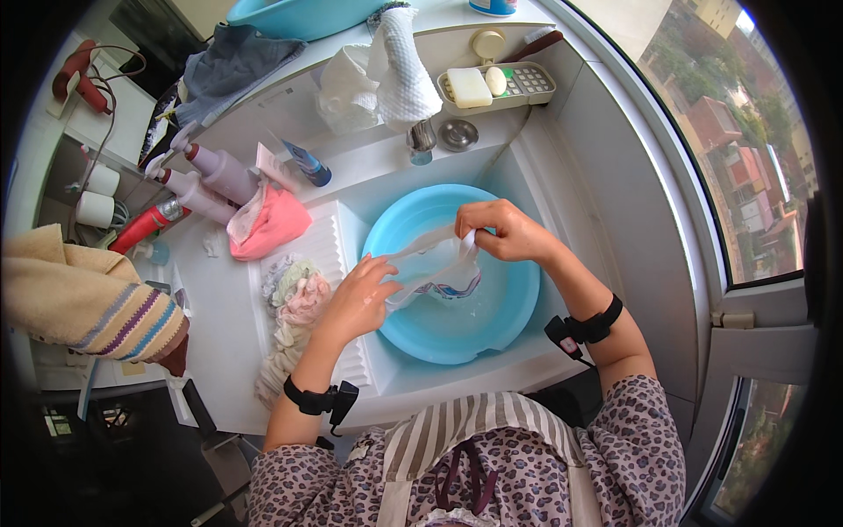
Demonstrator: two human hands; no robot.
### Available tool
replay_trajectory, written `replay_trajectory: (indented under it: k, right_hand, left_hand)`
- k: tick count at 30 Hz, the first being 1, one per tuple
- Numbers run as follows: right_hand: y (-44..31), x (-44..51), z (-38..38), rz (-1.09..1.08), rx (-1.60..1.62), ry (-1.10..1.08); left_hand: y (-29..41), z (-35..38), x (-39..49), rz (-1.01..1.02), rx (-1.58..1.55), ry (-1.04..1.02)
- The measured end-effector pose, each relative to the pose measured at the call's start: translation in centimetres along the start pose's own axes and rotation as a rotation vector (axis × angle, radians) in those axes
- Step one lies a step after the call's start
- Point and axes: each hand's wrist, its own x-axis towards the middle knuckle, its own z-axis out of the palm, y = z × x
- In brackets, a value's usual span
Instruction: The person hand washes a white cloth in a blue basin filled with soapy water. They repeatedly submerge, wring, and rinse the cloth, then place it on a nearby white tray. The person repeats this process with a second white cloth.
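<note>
Over a light blue plastic basin (520, 309), a thin white wet cloth item (465, 271) with a coloured print is stretched between my two hands. My right hand (504, 230) pinches a bunched white part of it above the basin's far right side. At the basin's left rim, my left hand (362, 296) holds the other end, fingers partly spread. Part of the cloth sags towards the cloudy water (428, 329). The basin stands in a white sink (388, 382). Left of my left hand, wrung pale cloths (303, 293) lie on the ribbed washboard (355, 365).
A towel-wrapped faucet (408, 79) rises behind the basin. Right of it, a soap tray (537, 82) holds two soap bars. Pump bottles (220, 168), tubes (308, 165) and a pink cloth (273, 224) stand left. A beige striped towel (92, 296) hangs at far left; a window (744, 165) is right.
</note>
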Motion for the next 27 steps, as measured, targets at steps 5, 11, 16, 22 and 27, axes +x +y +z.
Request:
replay_trajectory:
  k: [5, 11, 16, 22, 27]
  right_hand:
    - [-0.7, 3.5, 4.8, -0.046, -0.222, -0.165]
    - [2.6, 2.9, 6.8, 0.213, 0.228, 0.120]
    - [5.9, -0.2, 9.5, 0.549, 0.923, 0.022]
    - [8.9, -1.8, 15.2, 0.623, 0.140, -0.265]
    - [12.7, -1.1, 17.7, 0.444, -0.220, -0.417]
  left_hand:
    - [2.4, 5.4, 2.4, -0.546, -0.736, 0.065]
    - [1.6, 8.4, 1.5, -0.994, -1.443, 0.508]
    - [0.8, 8.6, 0.7, -0.888, -1.526, 0.678]
    - [3.9, 8.1, 0.8, -0.745, -1.183, 0.574]
    - [5.4, 7.6, 0.4, -0.593, -0.976, 0.377]
